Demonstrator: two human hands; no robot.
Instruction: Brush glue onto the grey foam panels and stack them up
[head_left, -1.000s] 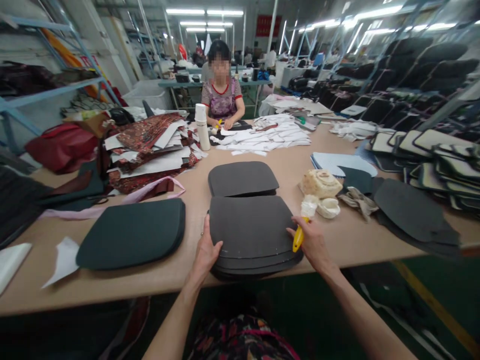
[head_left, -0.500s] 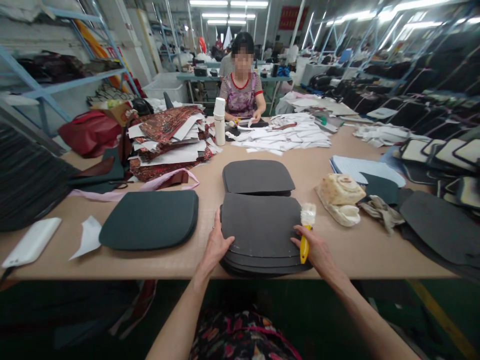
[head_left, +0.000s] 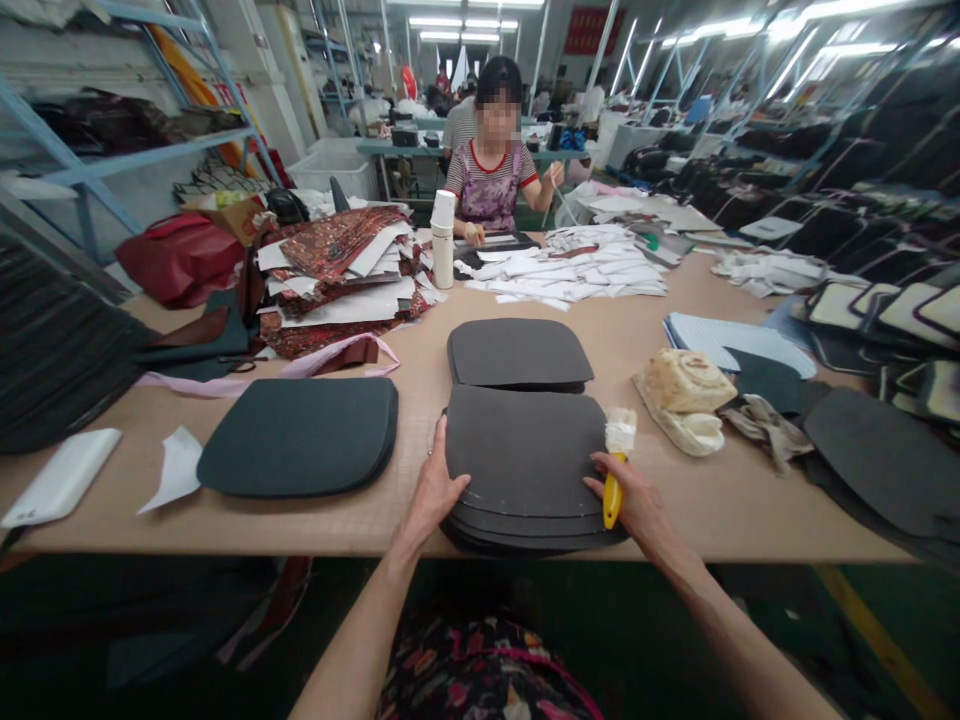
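Desk (head_left: 322, 530) carries three stacks. Near stack of dark sheets (head_left: 525, 440), at centre: near edges stepped, pale specks along them; judged partway worked, total and remainder uncountable. Dark green pad (head_left: 296, 435) to the left, apart, no hand on it. Far stack (head_left: 517, 350) just behind, also unhandled. Left hand (head_left: 435, 480): thumb spread wide from fingers, against the near stack's left side. Right hand (head_left: 630, 490): holds brush (head_left: 613, 490), fingertips at right edge. Glue on bristles: cannot tell.
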